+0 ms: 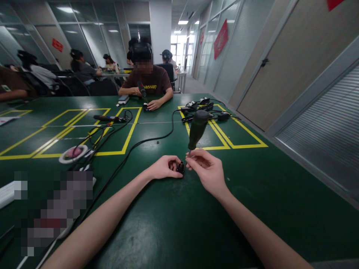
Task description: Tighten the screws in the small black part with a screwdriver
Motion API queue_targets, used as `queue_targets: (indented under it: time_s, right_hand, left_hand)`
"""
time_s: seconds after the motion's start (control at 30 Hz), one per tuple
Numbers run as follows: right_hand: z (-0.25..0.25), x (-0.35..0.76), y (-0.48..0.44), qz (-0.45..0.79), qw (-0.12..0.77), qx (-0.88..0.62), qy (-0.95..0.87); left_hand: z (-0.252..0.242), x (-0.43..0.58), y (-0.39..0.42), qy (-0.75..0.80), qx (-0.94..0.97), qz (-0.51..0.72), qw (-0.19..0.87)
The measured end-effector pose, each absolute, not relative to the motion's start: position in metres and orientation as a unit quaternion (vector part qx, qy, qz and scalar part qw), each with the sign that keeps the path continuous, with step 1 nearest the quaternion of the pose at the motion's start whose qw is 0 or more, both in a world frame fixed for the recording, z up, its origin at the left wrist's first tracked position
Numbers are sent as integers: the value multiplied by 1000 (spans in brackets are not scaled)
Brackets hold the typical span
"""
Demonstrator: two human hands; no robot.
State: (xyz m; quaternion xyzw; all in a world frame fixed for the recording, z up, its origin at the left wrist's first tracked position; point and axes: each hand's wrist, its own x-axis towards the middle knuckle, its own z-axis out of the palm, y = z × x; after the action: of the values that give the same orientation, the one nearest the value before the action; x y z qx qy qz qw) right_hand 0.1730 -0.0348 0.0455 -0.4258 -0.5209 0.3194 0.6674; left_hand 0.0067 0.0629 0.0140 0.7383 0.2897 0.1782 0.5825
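Near the middle of the green table point(157, 231), my left hand point(165, 167) curls its thumb and fingers around a small black part point(180, 169) with a round top. My right hand point(209, 170) pinches the thin shaft of a screwdriver between thumb and fingertips. The thick dark handle of the screwdriver point(198, 127) rises above that hand, leaning slightly right. Its tip points down beside the black part; whether the two touch I cannot tell.
A black cable point(146, 141) crosses the table on my left. Black adapters and cords point(206, 106) lie at the back right inside yellow tape. A tape roll point(73, 154) and an electric screwdriver point(109, 118) lie left. Across the table sits a person point(151, 80) holding a power tool.
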Motion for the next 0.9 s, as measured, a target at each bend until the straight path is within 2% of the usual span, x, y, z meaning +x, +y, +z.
queue_targets:
  time_s: [0.9]
  right_hand:
    - [43,174,-35,352,655,-453,-491]
  left_hand:
    - [10,6,64,287,740,179,582]
